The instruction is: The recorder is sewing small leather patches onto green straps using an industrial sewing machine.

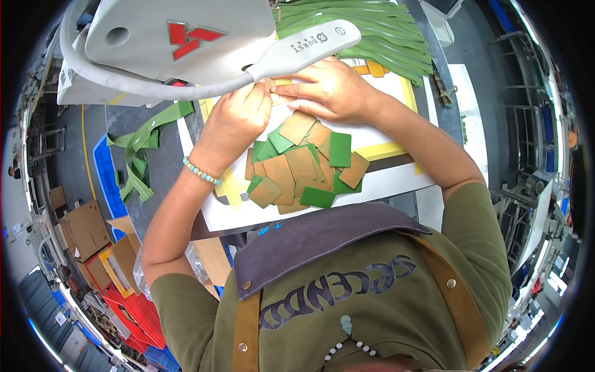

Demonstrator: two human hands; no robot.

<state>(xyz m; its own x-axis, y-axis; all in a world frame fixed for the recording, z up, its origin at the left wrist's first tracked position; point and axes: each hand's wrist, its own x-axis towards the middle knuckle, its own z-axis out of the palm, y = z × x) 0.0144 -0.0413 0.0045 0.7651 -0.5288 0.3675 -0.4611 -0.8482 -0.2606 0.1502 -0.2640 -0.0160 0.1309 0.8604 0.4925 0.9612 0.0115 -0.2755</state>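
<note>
Heap of flat, leathery green and tan rectangles lies just below the bare right hand, long sides pointing many ways. The bare left hand meets it above, both with fingers bent; I can't tell what they pinch.

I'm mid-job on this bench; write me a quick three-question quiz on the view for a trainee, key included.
1. Multiple choice: which wrist wears the beaded bracelet?
A) left
B) right
C) both

2. True or false: the pile of small green and tan pieces sits nearer the dark apron flap than the left hand and right hand do.

3. Fill in: the long strips fanned out beyond the right hand are ____ in colour.

Key: 1. A; 2. True; 3. green
</note>
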